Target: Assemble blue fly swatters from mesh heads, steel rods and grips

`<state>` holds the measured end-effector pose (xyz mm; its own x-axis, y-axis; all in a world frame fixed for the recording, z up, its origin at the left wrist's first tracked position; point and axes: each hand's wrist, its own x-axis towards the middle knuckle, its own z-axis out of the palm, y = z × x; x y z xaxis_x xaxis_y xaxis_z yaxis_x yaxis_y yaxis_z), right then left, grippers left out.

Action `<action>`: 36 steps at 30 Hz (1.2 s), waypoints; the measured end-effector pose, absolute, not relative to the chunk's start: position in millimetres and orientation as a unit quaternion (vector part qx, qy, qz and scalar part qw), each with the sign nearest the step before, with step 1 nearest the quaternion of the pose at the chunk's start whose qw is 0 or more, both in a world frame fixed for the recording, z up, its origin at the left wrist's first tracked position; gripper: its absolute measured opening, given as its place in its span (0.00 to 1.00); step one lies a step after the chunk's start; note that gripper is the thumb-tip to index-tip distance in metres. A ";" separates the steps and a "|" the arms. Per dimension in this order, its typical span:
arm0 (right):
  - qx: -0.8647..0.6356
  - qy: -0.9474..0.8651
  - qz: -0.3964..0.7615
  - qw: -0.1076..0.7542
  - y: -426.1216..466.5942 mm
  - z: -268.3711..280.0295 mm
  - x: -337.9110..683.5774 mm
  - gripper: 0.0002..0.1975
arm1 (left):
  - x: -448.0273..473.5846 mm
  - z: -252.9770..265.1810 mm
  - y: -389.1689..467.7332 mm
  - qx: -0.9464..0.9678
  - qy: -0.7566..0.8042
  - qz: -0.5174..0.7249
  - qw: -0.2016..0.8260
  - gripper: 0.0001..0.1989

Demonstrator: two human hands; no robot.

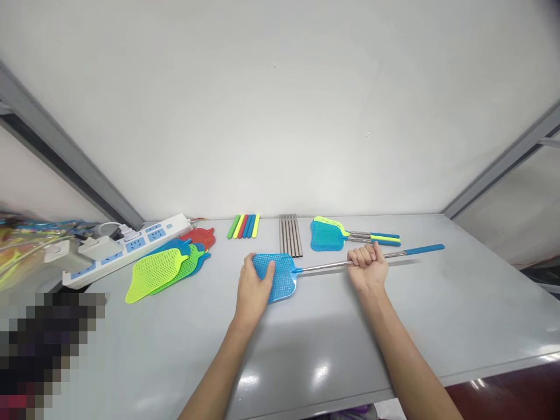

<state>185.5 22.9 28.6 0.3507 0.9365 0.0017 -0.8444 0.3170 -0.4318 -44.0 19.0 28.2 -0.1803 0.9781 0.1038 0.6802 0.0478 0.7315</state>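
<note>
A blue fly swatter point(286, 279) with a long metal rod and a blue handle lies across both my hands, just above the table. My left hand point(255, 291) grips its mesh head, the thumb on top. My right hand point(368, 268) is closed around the metal rod, partway toward the handle. Behind it, at the back right, rest a few shorter swatters point(329, 235) with blue and yellow heads, stacked together. Several bare metal rods point(290, 235) lie side by side behind the blue head. Several coloured handle sleeves point(244, 226) sit in a row left of them.
Loose swatter heads point(155, 271) in yellow, green, blue and red overlap on the left side of the grey table point(324, 344). Beside them runs a white power strip point(131, 248) with plugged-in adapters. A white wall point(280, 116) rises behind the table.
</note>
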 end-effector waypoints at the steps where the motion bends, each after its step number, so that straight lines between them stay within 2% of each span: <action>1: -0.179 -0.125 0.559 0.800 23.0 28.2 185.8 0.19 | -43.8 28.2 18.4 0.594 0.695 0.332 0.232 0.26; 6: -0.195 -0.133 0.564 0.791 24.9 22.5 182.8 0.20 | -41.8 28.1 15.0 0.553 0.735 0.305 0.248 0.26; 27: -0.218 -0.121 0.539 0.804 25.1 13.6 174.4 0.20 | -42.7 29.7 15.1 0.564 0.756 0.265 0.203 0.26; 36: -0.167 -0.087 0.578 0.794 24.5 19.7 171.2 0.19 | -50.4 29.5 22.0 0.574 0.750 0.254 0.208 0.27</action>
